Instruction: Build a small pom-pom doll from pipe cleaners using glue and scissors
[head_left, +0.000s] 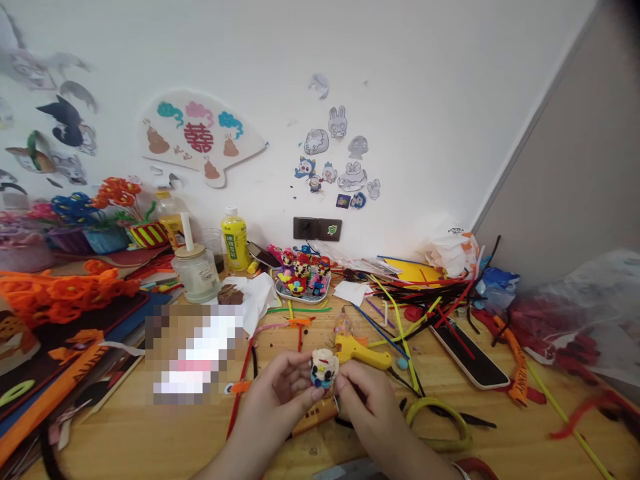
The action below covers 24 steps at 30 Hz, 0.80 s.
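Both my hands meet low in the middle of the view, above a wooden table (150, 433). My left hand (280, 393) pinches a small fuzzy pipe-cleaner figure (324, 370) with a cream head and blue body, thumb and fingers closed on its left side. My right hand (365, 403) is closed beside the figure's right side, fingers curled at its edge; something thin and dark seems to sit in that hand, too small to name. Just behind the figure lies a yellow glue gun (363, 352).
Loose pipe cleaners (400, 313) are strewn across the right half. A phone (467, 353) lies face up at right. A tray of small figures (303, 273), a jar (197, 272) and a yellow bottle (235, 238) stand by the wall. Orange craft flowers (65, 290) fill the left.
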Tool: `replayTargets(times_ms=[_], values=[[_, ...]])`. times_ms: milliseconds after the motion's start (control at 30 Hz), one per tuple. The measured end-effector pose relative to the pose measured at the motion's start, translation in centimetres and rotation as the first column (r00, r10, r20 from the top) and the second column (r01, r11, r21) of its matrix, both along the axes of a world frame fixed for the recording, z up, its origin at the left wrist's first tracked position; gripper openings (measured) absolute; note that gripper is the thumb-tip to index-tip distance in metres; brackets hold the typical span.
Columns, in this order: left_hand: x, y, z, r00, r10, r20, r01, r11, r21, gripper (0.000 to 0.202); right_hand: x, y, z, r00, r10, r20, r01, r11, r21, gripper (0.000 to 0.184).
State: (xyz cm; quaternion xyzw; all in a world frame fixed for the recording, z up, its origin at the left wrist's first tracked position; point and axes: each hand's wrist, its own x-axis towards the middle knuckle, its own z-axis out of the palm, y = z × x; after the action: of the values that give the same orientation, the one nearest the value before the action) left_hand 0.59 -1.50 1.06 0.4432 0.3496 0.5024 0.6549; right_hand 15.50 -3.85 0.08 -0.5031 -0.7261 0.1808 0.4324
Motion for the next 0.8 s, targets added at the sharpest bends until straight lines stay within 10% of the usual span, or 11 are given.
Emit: replayTargets(times_ms=[800], values=[[-0.2,-0.3,0.3,0.996,-0.011,-0.087,0.018,0.997,0.073,0.03,0.4,0.1,0.9,0.994,0.02,-0.106,-0.022,1.0,-0.01,0.026]])
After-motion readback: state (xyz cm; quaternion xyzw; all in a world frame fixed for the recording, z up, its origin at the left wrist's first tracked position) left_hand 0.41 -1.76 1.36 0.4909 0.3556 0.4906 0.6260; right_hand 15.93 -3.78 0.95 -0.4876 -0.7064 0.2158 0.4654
